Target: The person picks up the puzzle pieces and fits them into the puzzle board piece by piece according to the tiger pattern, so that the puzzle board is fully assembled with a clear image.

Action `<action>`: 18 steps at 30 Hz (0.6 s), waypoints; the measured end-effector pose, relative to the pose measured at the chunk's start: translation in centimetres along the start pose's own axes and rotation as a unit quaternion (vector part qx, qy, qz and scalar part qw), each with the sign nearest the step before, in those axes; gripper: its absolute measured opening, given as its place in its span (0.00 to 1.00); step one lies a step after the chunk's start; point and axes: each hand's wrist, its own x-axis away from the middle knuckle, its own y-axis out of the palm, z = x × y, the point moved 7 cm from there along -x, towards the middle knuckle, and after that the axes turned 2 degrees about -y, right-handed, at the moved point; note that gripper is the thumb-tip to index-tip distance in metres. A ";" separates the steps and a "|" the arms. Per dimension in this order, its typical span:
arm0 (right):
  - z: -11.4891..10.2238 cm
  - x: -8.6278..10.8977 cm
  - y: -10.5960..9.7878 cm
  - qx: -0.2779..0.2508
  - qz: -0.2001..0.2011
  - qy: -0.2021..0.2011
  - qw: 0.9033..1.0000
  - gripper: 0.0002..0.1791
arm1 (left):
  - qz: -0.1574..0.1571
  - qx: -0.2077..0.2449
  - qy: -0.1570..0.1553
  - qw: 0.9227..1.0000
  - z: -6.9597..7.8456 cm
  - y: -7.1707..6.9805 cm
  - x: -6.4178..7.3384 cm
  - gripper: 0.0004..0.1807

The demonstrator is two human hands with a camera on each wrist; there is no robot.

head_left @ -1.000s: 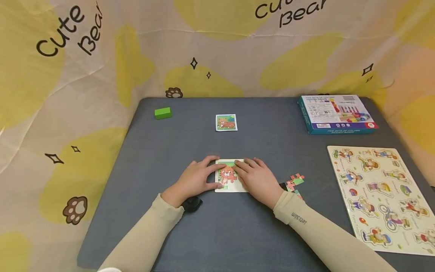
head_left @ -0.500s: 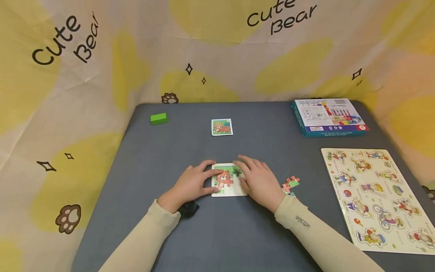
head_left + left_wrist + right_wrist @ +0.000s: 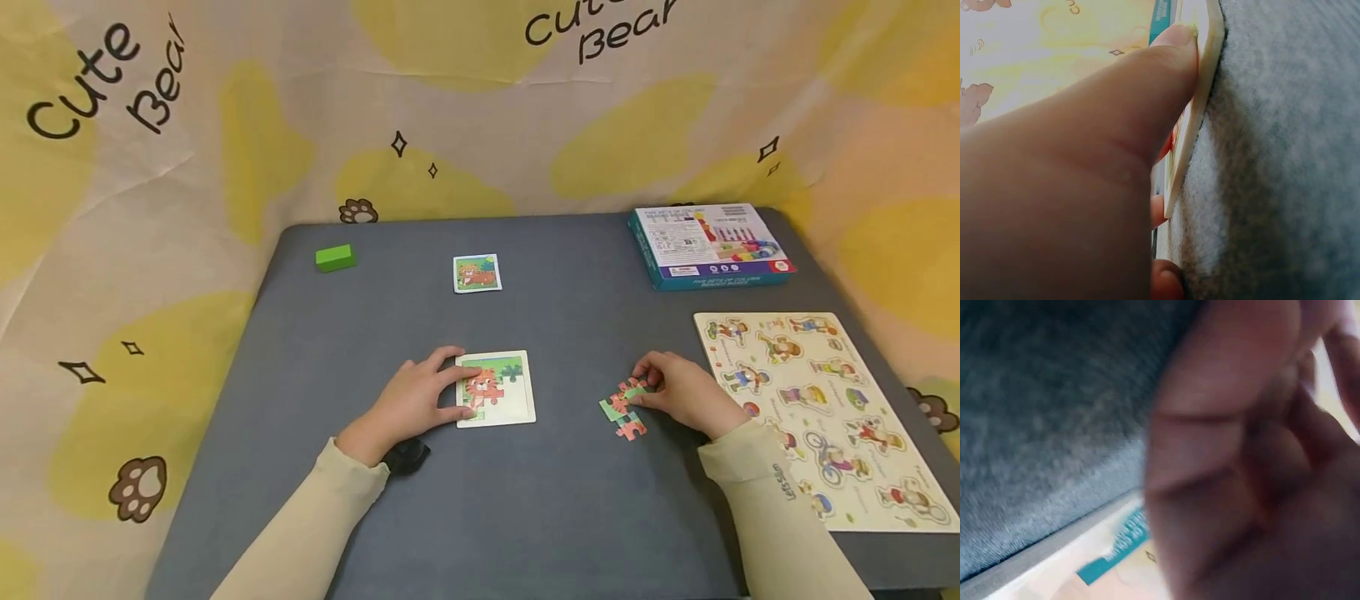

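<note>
A square puzzle board (image 3: pixel 517 410) lies on the grey table. Its left part carries fitted pieces of an orange tiger, and a dark green piece (image 3: pixel 512 372) sits near its top right. My left hand (image 3: pixel 401 408) rests on the board's left side, index finger and thumb on its surface. In the left wrist view the thumb (image 3: pixel 1175 59) presses near the board's edge (image 3: pixel 1200 119). To the right is a small pile of red and green puzzle pieces (image 3: pixel 618 407). My right hand (image 3: pixel 686 392) pinches at a piece on the pile's right side; its fingers partly cover that piece.
A small tiger picture card (image 3: pixel 477 273) lies behind the board. At the back left is a green block (image 3: pixel 335 257). A teal-sided toy box (image 3: pixel 712 246) is at the back right, with a large picture board (image 3: pixel 832 392) in front, partly under the right sleeve.
My right hand has left the board and moved right to the pile of pieces, uncovering the dark green piece. The left hand stays on the board. The head view has shifted slightly.
</note>
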 end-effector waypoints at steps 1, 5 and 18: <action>0.2 0.0 0.3 -0.011 -0.001 -0.007 1.000 0.17 | 0.001 0.002 -0.001 1.000 0.0 0.0 0.1 0.38; 0.4 -0.3 0.4 -0.027 0.011 -0.008 1.000 0.18 | 0.005 0.002 -0.002 1.000 -0.2 0.3 0.5 0.38; -6.2 -1.9 -1.0 -0.130 0.068 -0.024 0.989 0.10 | 0.002 0.002 -0.001 1.000 0.0 0.1 0.2 0.38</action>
